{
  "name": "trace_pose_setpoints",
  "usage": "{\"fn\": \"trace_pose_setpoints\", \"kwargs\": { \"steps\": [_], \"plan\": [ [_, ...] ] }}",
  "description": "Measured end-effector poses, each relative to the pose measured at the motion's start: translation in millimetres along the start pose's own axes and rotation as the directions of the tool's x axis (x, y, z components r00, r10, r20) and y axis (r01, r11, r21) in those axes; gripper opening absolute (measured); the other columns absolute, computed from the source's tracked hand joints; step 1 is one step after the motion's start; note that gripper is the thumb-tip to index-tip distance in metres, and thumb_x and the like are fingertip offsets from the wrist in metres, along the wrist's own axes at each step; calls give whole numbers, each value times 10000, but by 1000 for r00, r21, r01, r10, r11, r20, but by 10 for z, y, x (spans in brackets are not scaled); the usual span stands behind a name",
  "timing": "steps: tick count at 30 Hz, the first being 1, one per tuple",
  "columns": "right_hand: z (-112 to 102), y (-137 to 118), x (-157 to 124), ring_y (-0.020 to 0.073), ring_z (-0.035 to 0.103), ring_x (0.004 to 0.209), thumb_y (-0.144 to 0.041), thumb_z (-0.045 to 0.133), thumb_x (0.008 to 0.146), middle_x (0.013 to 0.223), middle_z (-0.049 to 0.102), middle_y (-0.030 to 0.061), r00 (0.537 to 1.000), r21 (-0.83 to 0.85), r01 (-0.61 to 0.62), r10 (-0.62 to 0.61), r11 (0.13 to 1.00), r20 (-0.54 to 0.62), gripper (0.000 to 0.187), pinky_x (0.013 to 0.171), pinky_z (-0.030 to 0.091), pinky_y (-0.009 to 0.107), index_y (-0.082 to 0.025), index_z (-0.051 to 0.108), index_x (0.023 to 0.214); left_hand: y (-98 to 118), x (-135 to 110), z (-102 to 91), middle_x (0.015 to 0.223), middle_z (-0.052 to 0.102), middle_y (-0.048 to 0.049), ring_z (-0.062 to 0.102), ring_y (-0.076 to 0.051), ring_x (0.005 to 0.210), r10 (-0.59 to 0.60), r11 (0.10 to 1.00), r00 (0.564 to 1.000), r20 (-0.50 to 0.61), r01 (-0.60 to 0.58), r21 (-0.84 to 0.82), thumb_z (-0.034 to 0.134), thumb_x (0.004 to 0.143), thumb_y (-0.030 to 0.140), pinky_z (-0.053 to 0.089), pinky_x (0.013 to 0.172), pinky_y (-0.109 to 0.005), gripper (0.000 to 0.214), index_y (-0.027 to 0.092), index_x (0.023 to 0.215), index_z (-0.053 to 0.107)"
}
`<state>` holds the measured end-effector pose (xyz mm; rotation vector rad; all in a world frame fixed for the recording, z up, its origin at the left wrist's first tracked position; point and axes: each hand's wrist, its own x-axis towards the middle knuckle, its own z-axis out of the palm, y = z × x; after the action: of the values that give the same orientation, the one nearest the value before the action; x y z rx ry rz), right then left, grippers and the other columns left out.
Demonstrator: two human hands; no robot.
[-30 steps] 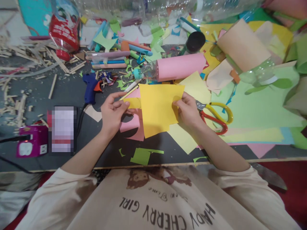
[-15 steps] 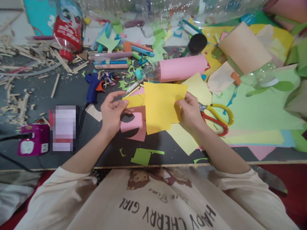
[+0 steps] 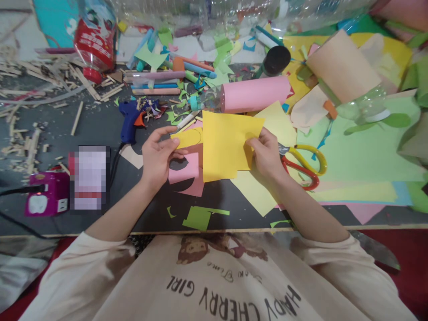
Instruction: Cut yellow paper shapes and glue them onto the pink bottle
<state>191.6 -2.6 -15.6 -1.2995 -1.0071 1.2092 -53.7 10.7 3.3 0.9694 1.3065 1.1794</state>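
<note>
My left hand [image 3: 159,154] pinches a small yellow paper strip [image 3: 190,138] that has a curved line drawn at its right end. Between thumb and fingers, my right hand [image 3: 264,149] grips the right edge of a larger yellow paper sheet [image 3: 227,143]. The sheet is raised off the table, its left edge close beside the strip. Pink paper scraps [image 3: 187,170] with curved cutouts lie beneath. Scissors [image 3: 304,165] with red and yellow handles rest by my right wrist, blades partly hidden behind the hand. A pale yellow sheet [image 3: 257,191] lies under my right hand.
A blue glue gun [image 3: 130,120] lies left, near a purple power adapter [image 3: 47,194] and a blurred-out rectangular object [image 3: 89,177]. A pink-wrapped bottle [image 3: 256,94] and a beige-wrapped one [image 3: 344,67] lie beyond. Green scraps [image 3: 198,217] sit near the front edge; wooden sticks [image 3: 76,118] litter the left.
The larger yellow sheet has tilted a little, its lower edge now slightly higher. Both hands keep their hold and have barely shifted.
</note>
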Motion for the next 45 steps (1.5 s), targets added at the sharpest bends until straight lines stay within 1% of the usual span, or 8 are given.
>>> {"fn": "trace_pose_setpoints", "kwargs": {
  "steps": [8, 12, 17, 25, 33, 35, 39, 45],
  "plan": [
    [24, -26, -38, 202, 657, 874, -295, 644, 768, 911, 713, -14, 987, -66, 152, -155, 986, -43, 144, 834, 542, 389, -274, 637, 911, -33, -20, 8, 602, 666, 38, 706, -166, 524, 47, 999, 998, -28, -47, 13, 803, 678, 389, 560, 471, -216, 403, 219, 1006, 640],
    [32, -21, -56, 204, 655, 847, -333, 645, 780, 891, 706, -10, 993, -37, 120, -121, 992, -16, 146, 823, 546, 398, -279, 625, 915, -22, -20, 14, 611, 677, 34, 723, -179, 552, 31, 1000, 999, -33, -30, 4, 805, 675, 381, 568, 487, -219, 387, 236, 994, 642],
    [32, 5, -45, 193, 650, 818, -348, 655, 774, 887, 689, -12, 987, 7, 125, -124, 992, -102, 158, 776, 550, 371, -288, 607, 912, -33, 0, 5, 651, 694, 14, 747, -195, 623, 54, 998, 997, -53, -54, 14, 787, 686, 399, 583, 495, -221, 399, 224, 1005, 623],
    [44, 16, -39, 211, 664, 883, -366, 620, 800, 923, 681, -8, 986, 13, 139, -137, 990, -98, 159, 811, 536, 395, -293, 583, 936, -42, 4, -2, 638, 692, 25, 734, -168, 591, 61, 998, 996, -66, -60, 9, 769, 710, 343, 585, 496, -209, 344, 227, 1003, 631],
    [57, -3, -52, 221, 677, 927, -393, 655, 769, 943, 710, -8, 992, 45, 80, -75, 996, -103, 207, 795, 549, 387, -294, 588, 938, -33, 1, -1, 649, 696, 21, 737, -188, 602, 21, 1000, 999, -47, -20, 5, 786, 683, 375, 587, 495, -237, 392, 231, 1010, 623],
    [51, 0, -47, 229, 678, 952, -407, 671, 760, 931, 713, -8, 995, 47, 72, -69, 996, -74, 221, 813, 548, 397, -294, 599, 935, -35, 1, -1, 654, 691, 11, 736, -198, 609, 25, 1000, 999, -28, -25, 17, 788, 683, 398, 593, 501, -253, 422, 223, 1026, 616],
    [42, -6, -48, 237, 688, 946, -421, 697, 739, 902, 723, -10, 997, 39, 24, -26, 999, 72, 232, 834, 546, 420, -289, 618, 913, -41, -10, -1, 576, 641, 40, 677, -157, 492, 53, 998, 999, -6, -53, 33, 782, 694, 380, 538, 438, -220, 393, 219, 1021, 632],
    [70, -26, -122, 218, 719, 902, -287, 676, 741, 938, 753, -21, 974, 150, -114, 80, 982, 210, 244, 807, 577, 401, -290, 656, 985, -49, -30, -10, 436, 556, 82, 552, -99, 339, 98, 993, 995, 25, -99, 57, 763, 724, 308, 391, 337, -169, 306, 211, 998, 670]
  ]
}}
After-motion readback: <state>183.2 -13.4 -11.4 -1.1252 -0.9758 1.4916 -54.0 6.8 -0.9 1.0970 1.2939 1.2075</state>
